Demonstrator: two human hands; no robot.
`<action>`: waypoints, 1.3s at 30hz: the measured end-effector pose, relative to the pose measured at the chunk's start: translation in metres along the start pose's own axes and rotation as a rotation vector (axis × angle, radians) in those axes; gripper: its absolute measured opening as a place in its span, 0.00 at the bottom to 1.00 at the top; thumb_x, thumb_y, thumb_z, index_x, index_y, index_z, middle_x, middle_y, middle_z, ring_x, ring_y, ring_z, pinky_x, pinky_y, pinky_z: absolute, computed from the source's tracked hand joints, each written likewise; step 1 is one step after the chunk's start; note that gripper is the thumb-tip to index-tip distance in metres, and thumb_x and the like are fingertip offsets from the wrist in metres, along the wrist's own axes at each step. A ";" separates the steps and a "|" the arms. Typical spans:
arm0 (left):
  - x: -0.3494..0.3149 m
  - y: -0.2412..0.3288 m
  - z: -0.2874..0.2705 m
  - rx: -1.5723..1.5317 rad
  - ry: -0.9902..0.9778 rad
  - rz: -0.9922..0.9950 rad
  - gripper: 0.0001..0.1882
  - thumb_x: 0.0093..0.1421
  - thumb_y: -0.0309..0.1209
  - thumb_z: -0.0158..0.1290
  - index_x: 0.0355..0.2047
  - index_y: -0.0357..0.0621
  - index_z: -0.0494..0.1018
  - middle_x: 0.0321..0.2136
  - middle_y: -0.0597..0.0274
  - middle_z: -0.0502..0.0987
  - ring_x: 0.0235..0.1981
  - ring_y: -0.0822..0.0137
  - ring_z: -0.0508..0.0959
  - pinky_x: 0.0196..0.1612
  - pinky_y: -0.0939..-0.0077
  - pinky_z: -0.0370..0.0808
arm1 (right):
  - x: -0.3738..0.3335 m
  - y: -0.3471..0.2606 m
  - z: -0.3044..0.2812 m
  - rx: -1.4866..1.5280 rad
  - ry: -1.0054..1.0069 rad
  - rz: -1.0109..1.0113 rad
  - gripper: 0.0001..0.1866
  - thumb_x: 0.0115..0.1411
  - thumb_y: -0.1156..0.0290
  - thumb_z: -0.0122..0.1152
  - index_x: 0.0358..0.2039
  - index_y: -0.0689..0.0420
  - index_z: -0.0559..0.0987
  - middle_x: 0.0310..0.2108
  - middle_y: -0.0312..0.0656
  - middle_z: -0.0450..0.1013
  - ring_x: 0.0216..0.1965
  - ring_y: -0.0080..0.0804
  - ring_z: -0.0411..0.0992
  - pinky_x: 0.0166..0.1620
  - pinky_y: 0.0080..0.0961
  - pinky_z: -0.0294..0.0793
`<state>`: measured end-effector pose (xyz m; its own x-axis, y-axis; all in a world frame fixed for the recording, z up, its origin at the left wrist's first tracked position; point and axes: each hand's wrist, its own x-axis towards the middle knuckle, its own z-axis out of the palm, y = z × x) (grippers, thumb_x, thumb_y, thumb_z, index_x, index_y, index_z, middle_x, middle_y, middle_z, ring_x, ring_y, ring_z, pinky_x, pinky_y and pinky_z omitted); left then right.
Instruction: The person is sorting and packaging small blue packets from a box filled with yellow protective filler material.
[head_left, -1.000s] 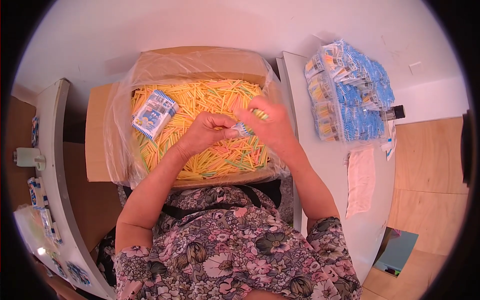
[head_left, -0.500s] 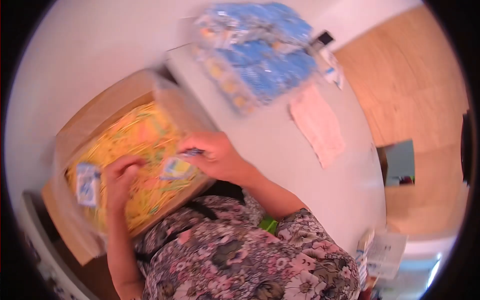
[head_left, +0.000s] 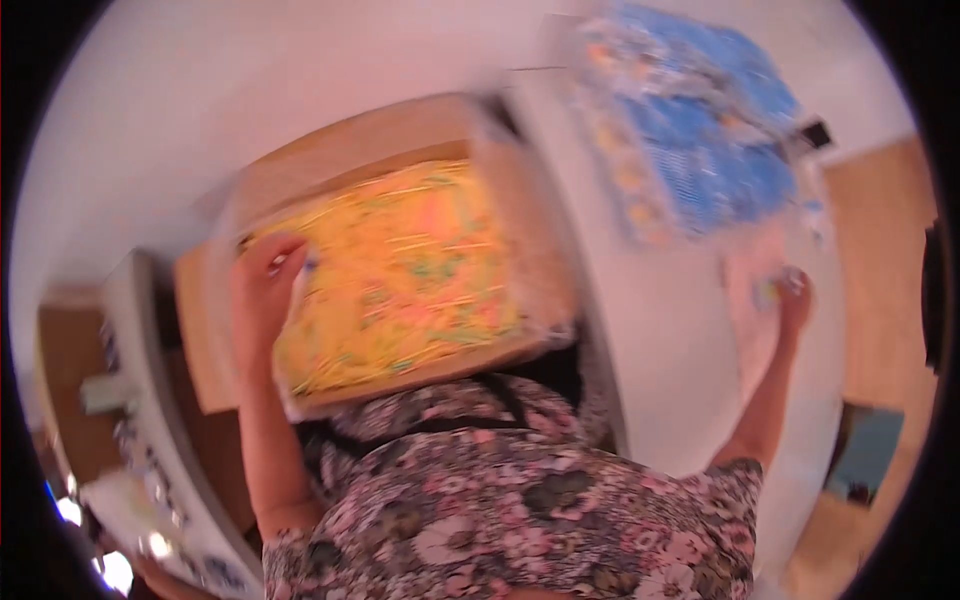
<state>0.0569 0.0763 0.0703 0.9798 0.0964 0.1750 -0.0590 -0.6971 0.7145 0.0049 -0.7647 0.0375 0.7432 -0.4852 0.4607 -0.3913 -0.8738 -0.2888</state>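
Note:
A large cardboard box, lined with clear plastic, holds a mass of thin yellow sticks mixed with pink and green ones. At the box's left side my left hand is closed, with a narrow white-and-blue packet showing edge-on by its fingers; blur hides its detail. Far to the right, my right hand is closed on a small pale packet with green and yellow on it. That hand is over the pink cloth on the table.
Blue and clear plastic packages lie on the white table at the back right, with a small black object beside them. A curved grey counter edge runs along the left. Wooden floor shows at the right.
My right hand has left the box and reached over to the pink cloth with a small packet. My left hand has moved to the box's left side, where a white-and-blue packet was lying. The view has shifted.

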 end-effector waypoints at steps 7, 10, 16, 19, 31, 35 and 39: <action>-0.024 -0.051 -0.025 0.658 -0.020 -0.109 0.19 0.48 0.39 0.62 0.35 0.39 0.75 0.33 0.49 0.76 0.40 0.50 0.74 0.45 0.59 0.69 | -0.022 -0.102 0.015 0.059 0.312 -0.385 0.18 0.58 0.70 0.60 0.49 0.63 0.74 0.53 0.49 0.68 0.54 0.43 0.66 0.57 0.36 0.63; -0.023 -0.051 -0.025 0.561 0.069 -0.156 0.17 0.45 0.34 0.64 0.33 0.38 0.75 0.32 0.49 0.76 0.39 0.51 0.75 0.43 0.60 0.70 | -0.052 -0.171 -0.008 0.124 0.303 -0.390 0.16 0.60 0.72 0.57 0.49 0.62 0.74 0.55 0.47 0.67 0.55 0.41 0.65 0.56 0.35 0.64; -0.026 -0.077 -0.022 0.220 0.268 -0.273 0.13 0.43 0.27 0.64 0.29 0.37 0.75 0.26 0.54 0.77 0.28 0.54 0.76 0.32 0.66 0.72 | -0.081 -0.271 -0.049 0.241 0.335 -0.547 0.13 0.60 0.78 0.55 0.47 0.62 0.75 0.55 0.46 0.66 0.54 0.40 0.67 0.56 0.32 0.67; -0.030 -0.077 -0.026 0.101 0.288 -0.340 0.09 0.48 0.25 0.60 0.30 0.35 0.76 0.22 0.56 0.78 0.24 0.62 0.77 0.29 0.71 0.72 | -0.095 -0.308 -0.047 0.306 0.330 -0.645 0.12 0.59 0.80 0.55 0.45 0.64 0.75 0.55 0.48 0.66 0.52 0.41 0.68 0.54 0.32 0.69; -0.022 0.002 -0.014 -0.447 0.155 -0.023 0.07 0.62 0.26 0.50 0.35 0.34 0.75 0.27 0.66 0.76 0.28 0.77 0.72 0.33 0.80 0.70 | -0.192 -0.549 -0.008 0.942 -0.617 -0.720 0.13 0.54 0.77 0.59 0.42 0.62 0.77 0.44 0.42 0.73 0.39 0.30 0.72 0.41 0.23 0.71; 0.010 0.012 0.021 -0.732 -0.038 -0.017 0.10 0.65 0.29 0.48 0.40 0.35 0.73 0.29 0.73 0.76 0.30 0.84 0.70 0.34 0.85 0.69 | -0.164 -0.584 0.050 0.598 -0.589 -1.076 0.12 0.53 0.76 0.57 0.39 0.61 0.76 0.38 0.41 0.73 0.37 0.37 0.73 0.37 0.29 0.72; 0.017 -0.017 0.046 -0.945 0.029 -0.030 0.10 0.65 0.30 0.48 0.39 0.35 0.74 0.29 0.73 0.76 0.30 0.85 0.70 0.34 0.87 0.69 | -0.158 -0.584 0.085 0.085 -0.660 -1.371 0.09 0.53 0.74 0.53 0.34 0.57 0.78 0.35 0.43 0.72 0.42 0.41 0.72 0.41 0.37 0.72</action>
<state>0.0836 0.0568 0.0296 0.9792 0.1311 0.1549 -0.1761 0.1691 0.9697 0.1619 -0.1745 0.0624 0.6066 0.7943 -0.0338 0.7942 -0.6074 -0.0198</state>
